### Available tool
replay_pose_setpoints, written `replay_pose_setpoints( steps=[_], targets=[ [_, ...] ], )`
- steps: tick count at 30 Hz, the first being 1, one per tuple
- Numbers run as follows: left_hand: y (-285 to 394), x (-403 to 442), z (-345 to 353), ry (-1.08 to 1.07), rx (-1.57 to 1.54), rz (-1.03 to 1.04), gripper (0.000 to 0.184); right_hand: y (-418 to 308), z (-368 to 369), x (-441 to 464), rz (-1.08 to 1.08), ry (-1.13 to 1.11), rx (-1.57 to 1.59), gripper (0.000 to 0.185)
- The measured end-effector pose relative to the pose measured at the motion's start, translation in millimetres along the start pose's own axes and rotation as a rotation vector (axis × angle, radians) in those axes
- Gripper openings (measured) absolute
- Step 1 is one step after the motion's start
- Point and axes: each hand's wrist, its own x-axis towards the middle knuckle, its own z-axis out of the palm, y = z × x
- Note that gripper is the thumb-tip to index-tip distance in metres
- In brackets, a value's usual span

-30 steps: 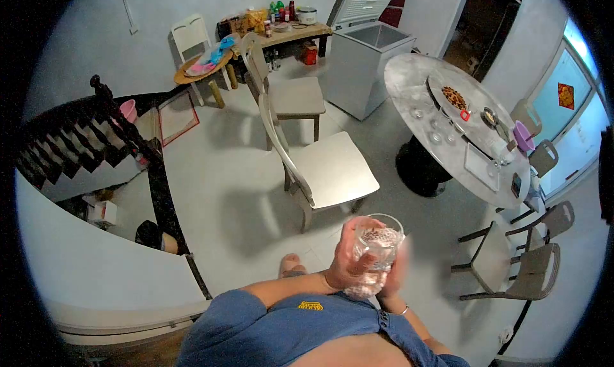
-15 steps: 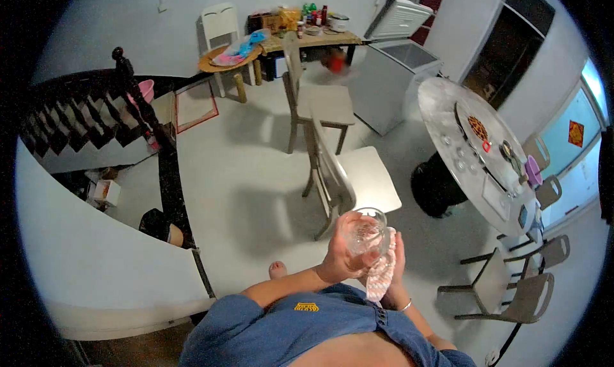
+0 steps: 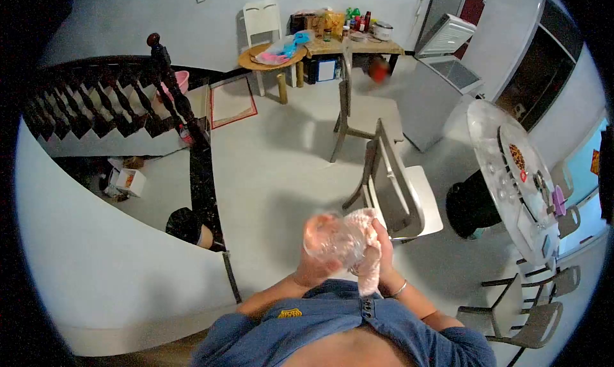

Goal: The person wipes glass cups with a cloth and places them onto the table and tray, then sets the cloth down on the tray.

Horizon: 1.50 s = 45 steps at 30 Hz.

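Note:
My left hand (image 3: 313,264) is wrapped round a clear glass (image 3: 339,242), which lies tilted on its side in front of my chest. Motion smears the glass, so its exact shape is hard to make out. My right hand (image 3: 385,255) is closed on a pink and white cloth (image 3: 367,264). That cloth rests against the right end of the glass, and its lower part hangs down between my hands.
Just ahead stand two chairs, the nearer chair (image 3: 425,200) close to my right hand. A round table (image 3: 511,207) with dishes is at the right, an open chest freezer (image 3: 435,104) behind it. Stair railing (image 3: 169,85) runs along the left.
The glass has turned from mouth-up to lying sideways and moved left with my left hand. The cloth now presses at its right end. The view has swung left.

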Motion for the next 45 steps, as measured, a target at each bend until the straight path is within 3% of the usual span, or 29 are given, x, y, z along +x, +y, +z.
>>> replay_pose_setpoints(
  steps=[1, 2, 3, 5, 6, 9, 10, 11, 12, 17, 21, 23, 26, 27, 29, 31, 32, 33, 35, 37, 39, 40, 41, 43, 44, 45],
  targets=[
    [7.5, 0.5, -6.4, 0.187, 0.052, -0.133, 0.084, 6.9, 5.3, 6.4, -0.169, 0.02, -0.246, 0.031],
    [15.3, 3.6, -8.2, 0.259, -0.201, -0.053, 0.075, 5.3, 8.7, 6.3, -0.283, 0.026, -0.565, 0.03],
    [18.5, 3.9, -16.4, 0.264, -0.191, -0.057, 0.075, 1.0, 17.2, 5.1, -0.402, 0.069, -0.881, 0.029],
    [21.1, 4.6, -34.1, 0.374, -0.018, -0.074, 0.066, -2.8, 31.9, 9.9, -0.304, 0.02, -0.461, 0.031],
    [21.5, 5.2, -43.6, 0.377, -0.011, -0.075, 0.066, -4.0, 39.9, 11.2, -0.363, -0.024, -0.45, 0.033],
    [23.9, 6.4, -65.3, 0.249, 0.044, -0.151, 0.062, -18.9, 55.4, 24.5, -0.493, -0.408, -1.013, 0.038],
    [27.0, 6.3, -70.0, 0.169, 0.045, -0.284, 0.062, -14.5, 64.0, 38.7, -0.625, -0.54, -1.201, 0.039],
    [29.3, 5.8, -75.6, 0.089, 0.046, -0.416, 0.063, -10.6, 78.6, 43.2, -0.831, -0.556, -1.17, 0.037],
    [25.4, 4.2, -87.8, 0.056, -0.055, -0.443, 0.064, -9.9, 84.3, 50.7, -0.781, -0.624, -1.181, 0.034],
    [29.7, 12.8, -144.4, -0.007, 0.039, -0.408, 0.06, 14.3, 101.7, 108.0, -0.636, -0.823, -1.059, 0.023],
    [33.1, 56.9, -181.1, 0.09, 0.033, -0.492, 0.055, 28.5, 132.6, 162.3, -0.693, -0.737, -0.907, 0.015],
    [42.8, 84.0, -204.6, 0.003, -0.127, -0.461, 0.056, 30.0, 148.2, 195.5, -0.73, -0.743, -0.902, 0.014],
    [68.1, 118.1, -230.6, 0.2, -0.269, -0.585, 0.061, 35.3, 159.5, 238.4, -0.445, -0.741, -0.751, 0.015],
    [66.8, 127.2, -239.6, 0.212, -0.27, -0.579, 0.061, 37.5, 168.4, 251.1, -0.438, -0.752, -0.749, 0.015],
    [53.0, 141.3, -259.8, -0.171, -1.07, -0.517, 0.067, 42.7, 185.7, 274.4, -0.491, -0.733, -0.591, 0.015],
    [54.1, 151.5, -276.7, -0.054, -0.888, -0.538, 0.069, 40.2, 198.0, 294.9, -0.472, -0.75, -0.65, 0.014],
    [58.5, 157.2, -283.0, 0.014, -0.694, -0.551, 0.068, 40.3, 202.8, 303.4, -0.285, -0.673, -0.634, 0.013],
    [70.3, 168.9, -283.6, 0.08, -0.502, -0.558, 0.067, 36.1, 208.7, 314.4, -0.242, -0.645, -0.666, 0.013],
    [97.8, 195.5, -274.4, 0.194, -0.234, -0.558, 0.056, 27.7, 220.1, 341.4, -0.2, -0.621, -0.702, 0.013],
    [83.1, 214.4, -297.8, 0.314, -0.028, -0.378, 0.045, 24.3, 229.9, 375.2, -0.91, -0.735, -0.991, 0.015],
    [73.3, 226.6, -316.8, 0.302, -0.123, -0.42, 0.037, 25.9, 237.9, 395.3, -0.789, -0.693, -1.052, 0.016],
    [71.3, 237.7, -324.6, 0.397, -0.105, -0.504, 0.036, 26.6, 241.6, 405.6, -0.666, -0.652, -1.108, 0.016],
    [69.4, 251.5, -332.6, 0.48, -0.083, -0.592, 0.036, 27.6, 246.5, 415.1, -0.675, -0.611, -1.116, 0.016],
    [79.3, 280.0, -355.7, 0.32, -0.122, -0.696, 0.04, 32.0, 258.4, 436.3, -0.583, -0.58, -1.025, 0.016],
    [77.0, 288.4, -366.9, 0.387, -0.277, -0.626, 0.045, 38.0, 258.4, 451.9, -0.686, -0.591, -1.03, 0.015],
    [78.2, 299.1, -383.1, 0.251, -0.663, -0.551, 0.049, 33.8, 264.1, 463.5, -0.659, -0.618, -0.981, 0.015]
  ],
)
